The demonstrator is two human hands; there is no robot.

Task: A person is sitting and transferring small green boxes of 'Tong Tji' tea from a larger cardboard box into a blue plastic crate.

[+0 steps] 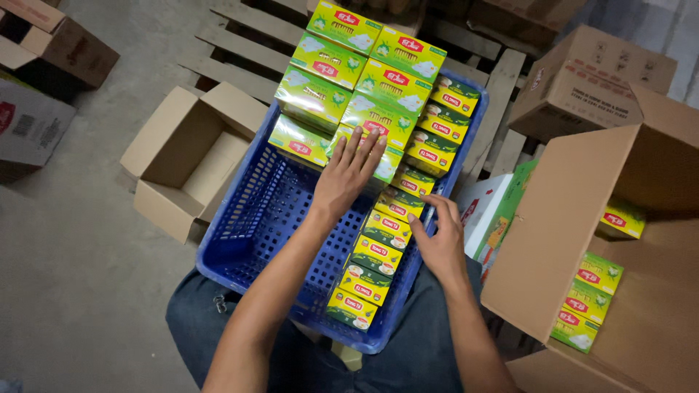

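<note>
Two big brown cardboard cartons flank us: an open one (pixel 582 240) on our right with a few lime-green tea packets inside, and a smaller empty open carton (pixel 191 156) on the concrete floor to our left. Between them, resting against our knees, sits the blue perforated plastic crate (pixel 255 218), its left half bare. Stacked across its far end we see large lime-green rectangular tea boxes (pixel 349 80), and down its right side runs a row of small dark-green and yellow tea packets (pixel 378 251), standing on edge, one against the next.

Our left hand (pixel 349 175) lies flat and unclenched, fingers spread, palm down on the near edge of the large lime-green stack, gripping nothing. Our right hand (pixel 439 244) is loosely curled with fingers apart, touching the right flank of the small packet row about midway along it; it presses beside the packets and does not close around any one.
</note>
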